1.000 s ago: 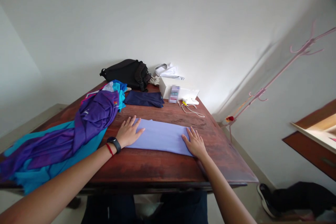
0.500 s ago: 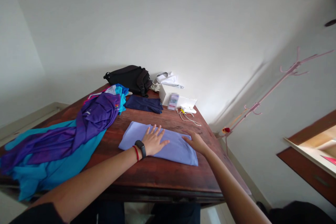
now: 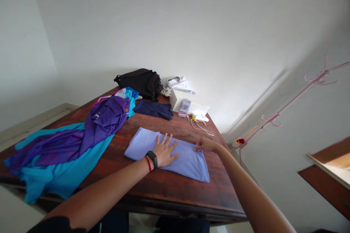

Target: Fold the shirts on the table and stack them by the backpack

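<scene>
A folded lavender cloth [image 3: 142,143] lies flat on the dark wooden table [image 3: 169,189]. My left hand [image 3: 164,150], with a black band and a red string on its wrist, rests open and flat on the cloth's middle, fingers spread. My right hand [image 3: 206,145] sits at the cloth's far right corner with its fingers curled down on the edge; whether it grips the fabric I cannot tell.
A heap of purple and teal garments [image 3: 71,142] covers the table's left side. A folded navy garment [image 3: 154,109], a black bag [image 3: 139,82], a white box [image 3: 191,107], a white cable [image 3: 201,125] and white cloth [image 3: 180,84] lie at the back. A pink coat stand [image 3: 295,96] leans at right.
My left hand slid from the cloth's left end to its middle. My right hand moved from the near right edge to the far right corner and curled. The camera shifted left.
</scene>
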The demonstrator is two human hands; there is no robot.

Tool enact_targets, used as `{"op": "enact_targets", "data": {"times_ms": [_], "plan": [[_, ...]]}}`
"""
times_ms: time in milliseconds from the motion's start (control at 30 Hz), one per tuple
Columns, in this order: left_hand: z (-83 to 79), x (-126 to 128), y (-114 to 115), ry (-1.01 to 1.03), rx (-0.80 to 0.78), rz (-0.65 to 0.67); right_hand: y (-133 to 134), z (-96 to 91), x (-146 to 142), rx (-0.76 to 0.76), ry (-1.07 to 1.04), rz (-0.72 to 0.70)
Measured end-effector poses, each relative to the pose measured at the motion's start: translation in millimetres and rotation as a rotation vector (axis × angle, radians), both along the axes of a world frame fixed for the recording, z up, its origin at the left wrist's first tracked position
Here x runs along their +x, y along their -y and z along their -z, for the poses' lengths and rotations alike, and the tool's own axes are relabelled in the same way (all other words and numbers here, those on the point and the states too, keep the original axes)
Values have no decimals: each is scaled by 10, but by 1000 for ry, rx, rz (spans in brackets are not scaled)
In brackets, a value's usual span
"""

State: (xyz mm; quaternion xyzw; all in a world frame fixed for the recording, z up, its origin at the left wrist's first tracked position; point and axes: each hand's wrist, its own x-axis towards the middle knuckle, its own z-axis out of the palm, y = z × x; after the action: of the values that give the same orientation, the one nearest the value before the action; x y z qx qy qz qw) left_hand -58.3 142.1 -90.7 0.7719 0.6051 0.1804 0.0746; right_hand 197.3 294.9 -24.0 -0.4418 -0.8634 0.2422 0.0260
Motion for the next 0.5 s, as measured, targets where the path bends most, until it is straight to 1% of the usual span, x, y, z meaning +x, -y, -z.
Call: {"op": "enact_targets", "data": {"times_ms": [67, 167, 233, 267, 300, 367, 433, 500], "plan": [[27, -72, 132, -8, 11, -14, 80, -12, 62, -64, 0, -33], [110, -256, 384, -21, 92, -143, 292, 38, 233, -181, -48, -50], [148, -408, 522, -31, 145, -216, 482, 97, 369, -279, -156, 15], [152, -485, 560, -38, 164, -210, 585, 125, 434, -299, -205, 67], [144, -558, 573, -44, 173, -174, 691, 147, 494, -309, -248, 118], [103, -679, 517, -54, 163, -42, 902, 173, 598, -335, -318, 180], [44, -751, 369, -60, 122, 96, 1101, 179, 691, -394, -369, 202], [-22, -753, 181, -59, 84, 205, 1287, 182, 791, -472, -407, 224]]}}
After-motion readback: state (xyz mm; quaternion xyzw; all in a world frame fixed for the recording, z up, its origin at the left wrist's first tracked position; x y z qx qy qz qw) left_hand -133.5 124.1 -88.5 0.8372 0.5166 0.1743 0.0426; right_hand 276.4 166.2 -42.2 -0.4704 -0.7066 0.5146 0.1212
